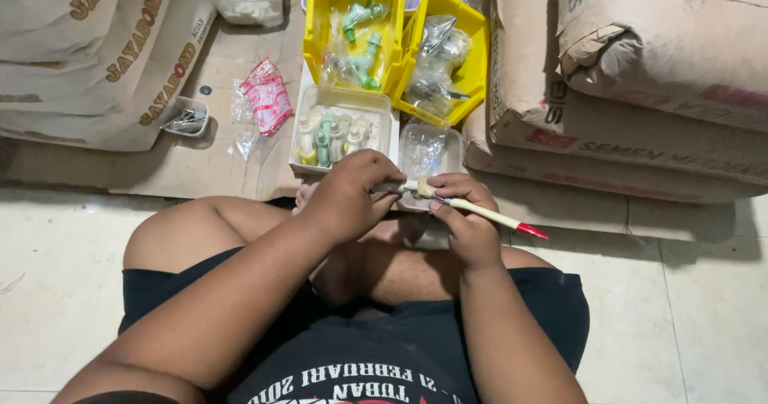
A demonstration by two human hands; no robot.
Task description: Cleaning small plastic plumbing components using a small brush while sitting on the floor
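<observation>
Fingers of right hand (468,216) grip paintbrush (480,210); left hand (348,196) fingers wrap its bristle end.

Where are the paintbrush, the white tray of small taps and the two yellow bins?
paintbrush (480,210), head view, middle of its pale handle
white tray (342,94), head view, its far rim
yellow bins (315,28), head view, left bin's left wall

pale tiled floor (48,292), flattened cardboard (200,164), stacked sacks (640,76) either side.

Bright overhead light; sharp; soft shadows
</observation>
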